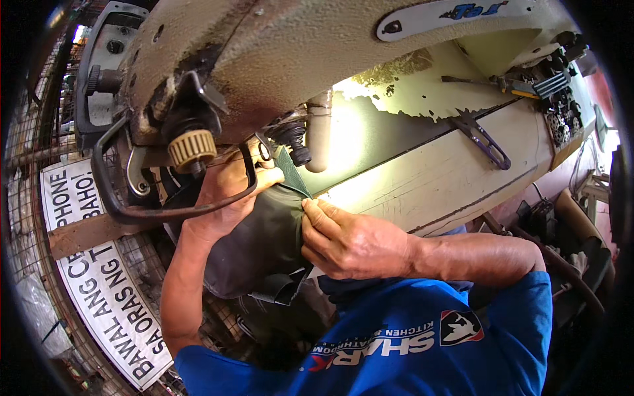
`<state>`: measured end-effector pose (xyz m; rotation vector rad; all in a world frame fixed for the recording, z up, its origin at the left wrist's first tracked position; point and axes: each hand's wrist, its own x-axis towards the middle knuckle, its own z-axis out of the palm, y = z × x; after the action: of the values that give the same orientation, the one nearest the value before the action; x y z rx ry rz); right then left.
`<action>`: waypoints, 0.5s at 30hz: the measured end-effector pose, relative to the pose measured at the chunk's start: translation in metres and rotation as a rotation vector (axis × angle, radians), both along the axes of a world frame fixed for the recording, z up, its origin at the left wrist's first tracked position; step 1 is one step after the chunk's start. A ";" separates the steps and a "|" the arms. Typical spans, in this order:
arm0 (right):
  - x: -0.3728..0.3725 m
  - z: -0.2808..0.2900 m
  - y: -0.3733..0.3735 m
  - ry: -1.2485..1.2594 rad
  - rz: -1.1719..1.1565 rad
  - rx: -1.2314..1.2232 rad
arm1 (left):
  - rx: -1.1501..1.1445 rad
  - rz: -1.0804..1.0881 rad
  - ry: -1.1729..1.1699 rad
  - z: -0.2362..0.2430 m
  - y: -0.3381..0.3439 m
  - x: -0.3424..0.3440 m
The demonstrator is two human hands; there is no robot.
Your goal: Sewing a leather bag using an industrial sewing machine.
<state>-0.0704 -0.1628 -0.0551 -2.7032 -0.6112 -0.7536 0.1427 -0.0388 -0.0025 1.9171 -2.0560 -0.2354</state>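
Observation:
Under the head of a worn beige sewing machine (277, 59), my left hand (228, 191) is closed on a green textured strip (288, 170) beside the presser area, partly hidden by a curved metal bar (155, 214). My right hand (350, 241) pinches the strip's lower end where it meets a black, smooth piece of material (244, 257). That piece hangs below both hands, with a loose dark flap at its bottom. A knurled brass-coloured knob (191, 148) sits above my left wrist.
The pale machine bed (449, 198) bears a purple slotted metal tool (482, 142), screwdrivers (515, 87) and several small metal parts (564, 122). A wire mesh with white signs (105, 310) is at the left. Cluttered dark objects (555, 224) lie at the right.

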 end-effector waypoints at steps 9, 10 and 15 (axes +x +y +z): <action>-0.001 0.002 0.000 -0.006 0.007 -0.019 | -0.008 0.046 0.072 -0.007 0.002 0.004; -0.001 0.002 0.000 -0.005 0.013 -0.020 | 0.012 0.051 0.079 -0.007 0.002 0.004; -0.001 -0.001 -0.001 -0.013 0.010 -0.005 | 0.061 0.022 -0.018 -0.005 -0.006 0.003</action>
<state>-0.0713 -0.1633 -0.0562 -2.6999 -0.6300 -0.7691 0.1457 -0.0448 -0.0078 1.9834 -2.0604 -0.2802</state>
